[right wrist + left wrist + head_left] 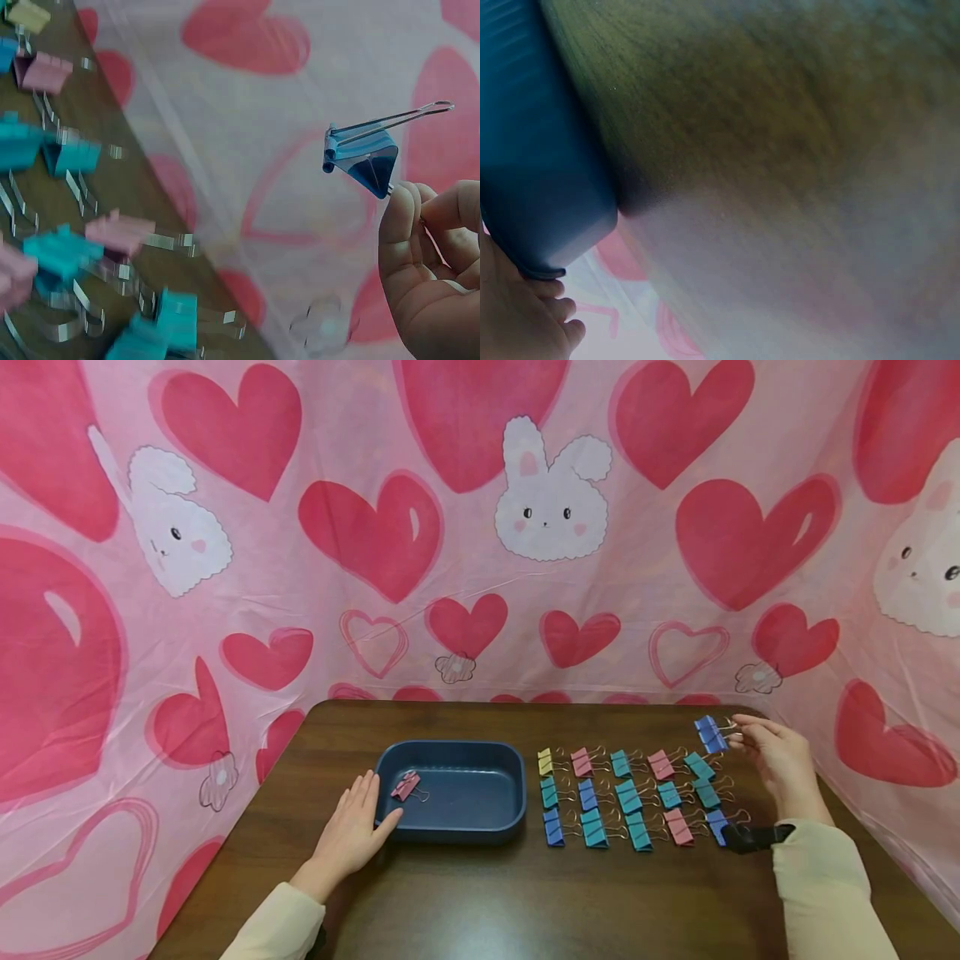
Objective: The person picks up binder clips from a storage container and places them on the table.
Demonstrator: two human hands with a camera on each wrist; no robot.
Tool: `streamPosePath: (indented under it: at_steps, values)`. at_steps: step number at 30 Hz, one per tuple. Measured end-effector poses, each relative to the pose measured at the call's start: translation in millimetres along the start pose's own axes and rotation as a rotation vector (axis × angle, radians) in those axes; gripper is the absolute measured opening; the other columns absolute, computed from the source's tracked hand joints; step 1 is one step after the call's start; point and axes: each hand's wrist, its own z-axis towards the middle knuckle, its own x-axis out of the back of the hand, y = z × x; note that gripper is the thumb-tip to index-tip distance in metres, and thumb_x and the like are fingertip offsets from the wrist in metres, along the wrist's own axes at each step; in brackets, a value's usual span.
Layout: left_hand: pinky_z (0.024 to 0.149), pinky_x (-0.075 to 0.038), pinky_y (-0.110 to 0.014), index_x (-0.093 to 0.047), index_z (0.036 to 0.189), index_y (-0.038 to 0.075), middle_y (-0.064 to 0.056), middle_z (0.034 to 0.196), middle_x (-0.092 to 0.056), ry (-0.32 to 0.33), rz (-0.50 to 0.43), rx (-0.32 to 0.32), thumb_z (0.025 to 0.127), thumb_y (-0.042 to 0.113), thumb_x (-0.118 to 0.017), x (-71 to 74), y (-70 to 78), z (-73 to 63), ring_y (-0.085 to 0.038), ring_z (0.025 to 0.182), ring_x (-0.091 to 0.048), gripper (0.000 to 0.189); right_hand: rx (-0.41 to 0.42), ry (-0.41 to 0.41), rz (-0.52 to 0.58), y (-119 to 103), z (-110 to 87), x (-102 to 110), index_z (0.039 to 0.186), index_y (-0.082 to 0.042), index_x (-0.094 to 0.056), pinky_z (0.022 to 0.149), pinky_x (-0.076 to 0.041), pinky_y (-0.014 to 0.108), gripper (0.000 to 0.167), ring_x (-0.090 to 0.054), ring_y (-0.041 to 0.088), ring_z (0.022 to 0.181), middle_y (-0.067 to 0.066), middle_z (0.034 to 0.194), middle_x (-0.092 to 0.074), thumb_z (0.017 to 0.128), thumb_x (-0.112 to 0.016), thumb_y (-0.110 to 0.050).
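My right hand (778, 766) pinches a blue binder clip (711, 735) by one wire handle, at the far right of the table. In the right wrist view the same blue clip (369, 154) points away from the fingertips with its other handle sticking out. My left hand (348, 827) rests with straight fingers along the left wall of a dark blue tray (465, 836), thumb at the near left corner. A pink binder clip (406, 786) lies inside the tray on the left. The left wrist view shows the tray's outer side (547, 150) beside the fingers.
Right of the tray, several binder clips lie in three rows, among them a yellow clip (545, 762), a teal clip (594, 829) and a pink clip (678, 827). The brown table (465, 902) meets a pink heart-print cloth (480, 568) at the back and sides.
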Motion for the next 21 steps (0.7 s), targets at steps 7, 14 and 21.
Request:
streamPosePath:
  at_steps: [7, 14, 21]
  values:
    - [0.106, -0.016, -0.053, -0.026, 0.141, -0.008, -0.024, 0.146, -0.023, 0.001, 0.001, -0.002, 0.09, 0.044, -0.053, -0.1, -0.4, -0.3, -0.041, 0.133, -0.019, 0.077, -0.086, 0.185, 0.032, 49, 22.7, 94, 0.1, -0.007, -0.071, 0.065, -0.054, 0.024, 0.018, -0.065, 0.014, 0.071, 0.004, 0.087, -0.067, 0.084, -0.068, -0.013]
    - [0.106, -0.016, -0.053, -0.025, 0.141, -0.007, -0.024, 0.146, -0.022, 0.001, -0.002, -0.003, 0.09, 0.044, -0.053, -1.2, -1.5, 0.6, -0.041, 0.133, -0.018, 0.077, -0.2, 0.259, -0.028, 29, -16.5, 73, 0.076, -0.016, -0.074, 0.059, -0.053, 0.02, 0.011, -0.064, 0.01, 0.063, -0.002, 0.074, -0.066, 0.084, -0.067, -0.017]
    - [0.106, -0.015, -0.053, -0.026, 0.141, -0.007, -0.024, 0.146, -0.023, 0.007, 0.002, -0.009, 0.09, 0.044, -0.053, -2.7, -2.1, 1.3, -0.04, 0.134, -0.018, 0.077, -0.289, 0.277, -0.015, 15, -45.3, 51, 0.065, -0.015, -0.071, 0.058, -0.053, 0.021, 0.031, -0.063, 0.01, 0.058, 0.0, 0.066, -0.064, 0.091, -0.055, -0.009]
